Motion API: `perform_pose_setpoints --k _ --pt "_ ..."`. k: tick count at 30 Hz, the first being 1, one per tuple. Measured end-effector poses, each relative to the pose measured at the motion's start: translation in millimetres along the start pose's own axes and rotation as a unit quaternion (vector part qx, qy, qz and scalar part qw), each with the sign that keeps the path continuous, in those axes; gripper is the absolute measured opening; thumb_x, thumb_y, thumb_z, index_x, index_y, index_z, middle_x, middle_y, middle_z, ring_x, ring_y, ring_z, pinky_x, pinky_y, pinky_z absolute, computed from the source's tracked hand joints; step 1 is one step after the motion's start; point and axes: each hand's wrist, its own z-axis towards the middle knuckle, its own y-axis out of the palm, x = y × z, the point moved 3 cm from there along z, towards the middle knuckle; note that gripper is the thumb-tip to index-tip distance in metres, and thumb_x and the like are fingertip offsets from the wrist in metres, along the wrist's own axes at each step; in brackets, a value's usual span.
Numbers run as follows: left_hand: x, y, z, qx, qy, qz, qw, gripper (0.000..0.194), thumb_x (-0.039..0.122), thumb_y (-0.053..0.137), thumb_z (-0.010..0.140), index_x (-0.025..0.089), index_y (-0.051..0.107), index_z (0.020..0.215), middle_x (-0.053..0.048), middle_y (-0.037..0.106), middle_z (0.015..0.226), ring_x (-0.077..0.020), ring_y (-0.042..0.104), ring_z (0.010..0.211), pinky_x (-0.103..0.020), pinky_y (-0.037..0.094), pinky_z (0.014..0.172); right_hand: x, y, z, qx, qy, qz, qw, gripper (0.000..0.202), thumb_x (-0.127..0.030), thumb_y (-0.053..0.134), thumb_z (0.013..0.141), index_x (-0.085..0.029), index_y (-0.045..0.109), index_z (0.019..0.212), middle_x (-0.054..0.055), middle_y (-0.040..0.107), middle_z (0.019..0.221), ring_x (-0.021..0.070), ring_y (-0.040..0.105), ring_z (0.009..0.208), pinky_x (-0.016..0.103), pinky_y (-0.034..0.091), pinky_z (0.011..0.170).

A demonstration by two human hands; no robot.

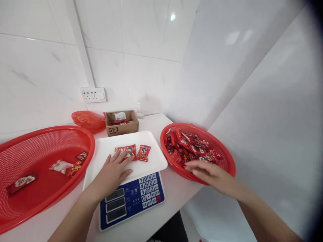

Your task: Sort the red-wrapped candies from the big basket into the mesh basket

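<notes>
My left hand (112, 172) lies with spread fingers over a red snack packet (131, 150) on the white tray (133, 137) of a digital scale (133, 198). Beside its fingertips, a second red packet (144, 153) with a large dark character rests flat on the tray. My right hand (208, 172) is over the near rim of the right red basket (230, 163), its fingers stretched out. Just beyond these fingers is a heap of red wrapped packets (189, 144). I see nothing held in that hand, though its underside is hidden.
A large red basket (91, 143) at left holds several packets, one of them pink and white (61, 166). Behind the scale stand a cardboard box (123, 128) with packets inside and a red plastic bag (88, 121). A wall socket (93, 95) is above them.
</notes>
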Motion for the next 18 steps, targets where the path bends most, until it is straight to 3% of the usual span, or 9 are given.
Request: perform_pose_setpoints --k 3,8,14,18 --pt "-2.0 -0.9 -6.6 -0.01 -0.004 0.02 1.0 0.05 0.031 0.05 0.099 0.022 0.053 0.148 -0.014 0.04 0.162 -0.0414 0.03 0.151 -0.066 0.03 0.118 16.9 -3.8 39.2 0.002 0.024 -0.045 0.999 0.034 -0.039 0.064 0.095 -0.026 0.069 0.127 0.012 0.067 0.137 0.0337 0.061 0.127 0.055 0.045 0.111" --pt "-3.0 -10.3 -18.8 -0.016 -0.023 0.033 0.999 0.049 0.032 0.051 0.098 0.022 0.055 0.147 -0.014 0.04 0.162 -0.0419 0.032 0.151 -0.066 0.03 0.117 27.3 15.5 84.7 -0.035 0.03 -0.087 0.995 0.032 -0.031 0.063 0.099 -0.022 0.062 0.129 0.01 0.061 0.137 0.0254 0.065 0.115 0.048 0.056 0.096" --pt "-4.9 -14.8 -24.3 -0.028 -0.025 0.019 0.999 0.051 0.036 0.052 0.099 0.024 0.052 0.149 -0.012 0.042 0.161 -0.0408 0.031 0.151 -0.064 0.029 0.118 21.9 18.6 90.4 -0.032 0.024 -0.074 0.996 0.032 -0.032 0.064 0.099 -0.02 0.062 0.128 0.01 0.064 0.132 0.0245 0.067 0.109 0.046 0.058 0.091" --pt "-3.4 -16.3 -25.3 -0.035 -0.023 0.012 0.999 0.051 0.037 0.052 0.099 0.023 0.052 0.149 -0.014 0.04 0.162 -0.0413 0.029 0.151 -0.064 0.028 0.119 18.4 14.7 81.8 0.005 0.012 -0.04 0.999 0.026 -0.033 0.062 0.1 -0.02 0.066 0.122 0.009 0.068 0.126 0.0217 0.069 0.103 0.042 0.06 0.088"
